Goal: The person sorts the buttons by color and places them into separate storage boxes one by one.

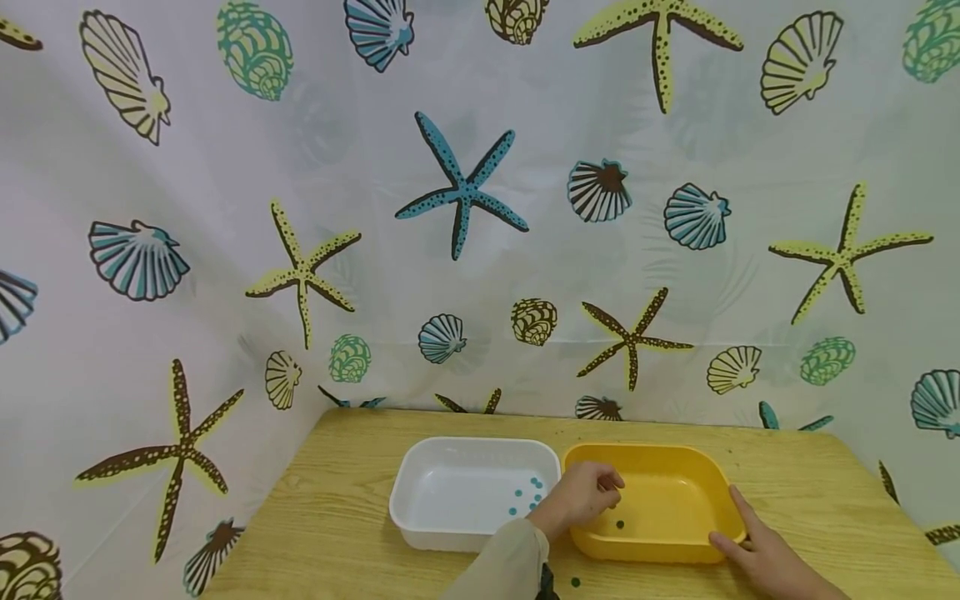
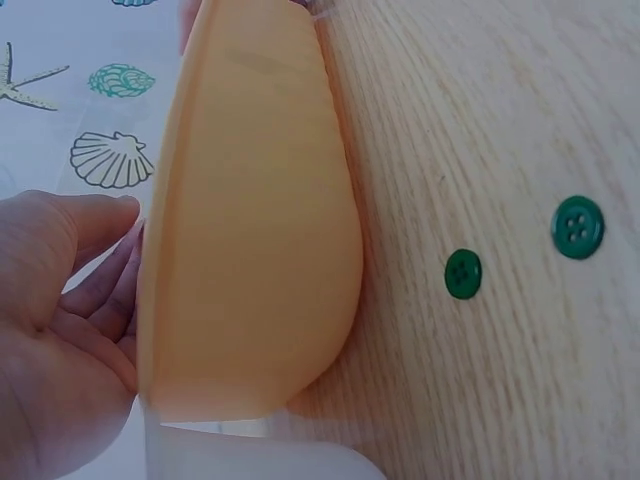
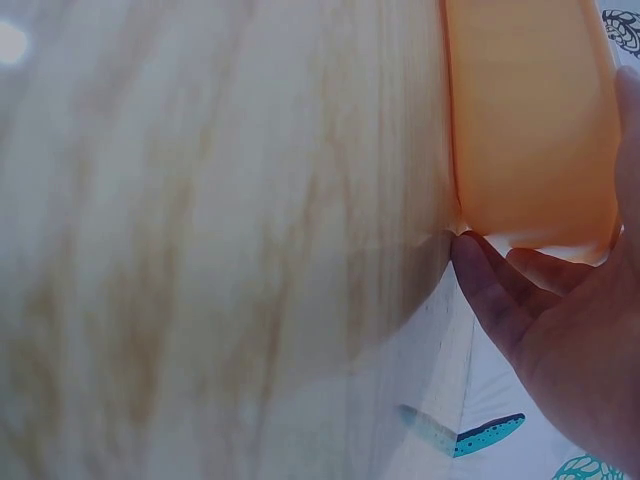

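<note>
My left hand (image 1: 581, 497) hangs over the left side of a yellow plastic bin (image 1: 660, 550), its fingers loosely curled and no object showing between them. In the left wrist view the bin's wall partly hides those fingertips. A dark green button (image 1: 620, 524) lies on the bin's floor, just below that hand. With my right hand (image 1: 768, 554) I grip the bin's right end, thumb at the front rim and fingers along the outer side. Two green buttons, one nearer the bin (image 2: 463, 274) and one farther off (image 2: 578, 227), lie on the wooden table.
Close against the yellow bin's left side stands a white bin (image 1: 423, 537). Several blue-green buttons (image 1: 517, 493) are scattered in its right part. The wooden table (image 1: 322, 508) ends at the back against a hanging cloth (image 1: 495, 283) printed with shells and starfish.
</note>
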Action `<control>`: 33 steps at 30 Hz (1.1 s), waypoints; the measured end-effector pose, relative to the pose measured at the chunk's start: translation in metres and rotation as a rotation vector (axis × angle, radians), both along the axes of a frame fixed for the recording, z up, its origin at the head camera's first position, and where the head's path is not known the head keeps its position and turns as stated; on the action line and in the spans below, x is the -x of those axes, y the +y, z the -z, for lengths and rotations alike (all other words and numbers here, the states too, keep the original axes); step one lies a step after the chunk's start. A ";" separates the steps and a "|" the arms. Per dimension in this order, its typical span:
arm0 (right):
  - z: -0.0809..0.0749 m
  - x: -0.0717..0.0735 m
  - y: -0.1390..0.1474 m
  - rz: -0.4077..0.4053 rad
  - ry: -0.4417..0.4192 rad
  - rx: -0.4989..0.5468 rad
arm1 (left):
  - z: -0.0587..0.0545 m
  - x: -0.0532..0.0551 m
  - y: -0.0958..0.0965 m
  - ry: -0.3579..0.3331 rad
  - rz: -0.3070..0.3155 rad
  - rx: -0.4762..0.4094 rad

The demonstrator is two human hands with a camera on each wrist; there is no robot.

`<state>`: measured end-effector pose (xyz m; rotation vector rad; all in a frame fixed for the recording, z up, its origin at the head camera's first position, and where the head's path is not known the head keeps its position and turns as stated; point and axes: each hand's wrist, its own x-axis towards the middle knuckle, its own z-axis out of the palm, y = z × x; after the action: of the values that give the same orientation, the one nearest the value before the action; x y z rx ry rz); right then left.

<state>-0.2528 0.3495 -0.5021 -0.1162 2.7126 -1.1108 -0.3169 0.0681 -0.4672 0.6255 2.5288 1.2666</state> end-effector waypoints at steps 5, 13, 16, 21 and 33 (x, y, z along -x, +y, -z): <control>0.000 -0.001 -0.001 0.001 0.007 -0.014 | -0.007 -0.006 -0.004 0.009 0.024 -0.014; 0.000 0.000 0.000 -0.002 0.016 -0.009 | -0.024 -0.024 -0.020 0.034 0.180 -0.020; 0.000 0.001 0.000 -0.003 0.014 -0.011 | -0.026 -0.030 -0.028 0.051 0.246 0.003; 0.000 0.004 0.001 -0.006 0.006 -0.003 | -0.024 -0.038 -0.042 0.064 0.311 0.030; 0.000 0.007 -0.002 0.013 -0.006 -0.003 | -0.007 -0.058 -0.067 -0.124 0.392 0.135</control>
<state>-0.2601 0.3472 -0.5026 -0.0940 2.7134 -1.1089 -0.2586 0.0006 -0.4597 0.9237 2.2245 0.9565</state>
